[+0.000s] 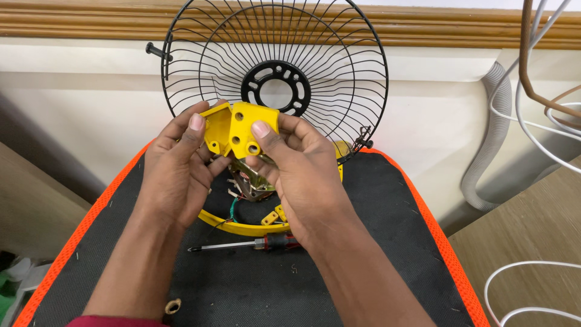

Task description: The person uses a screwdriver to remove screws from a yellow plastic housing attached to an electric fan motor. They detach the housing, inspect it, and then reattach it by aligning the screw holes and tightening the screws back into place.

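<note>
We see the left hand [175, 166] and the right hand [299, 172] raised together at scene centre, each pinching one side of an angular yellow plastic bracket with round holes [239, 130] between thumb and fingers, above a black mat edged in orange [375, 242]. Just beneath the bracket we note a metal motor with loose wires [249, 180], a curved yellow plastic ring [242, 227] and, nearer, a screwdriver with a red-and-black handle [248, 244]. Farther off, a black wire fan guard [275, 63] stands upright against the wall.
</note>
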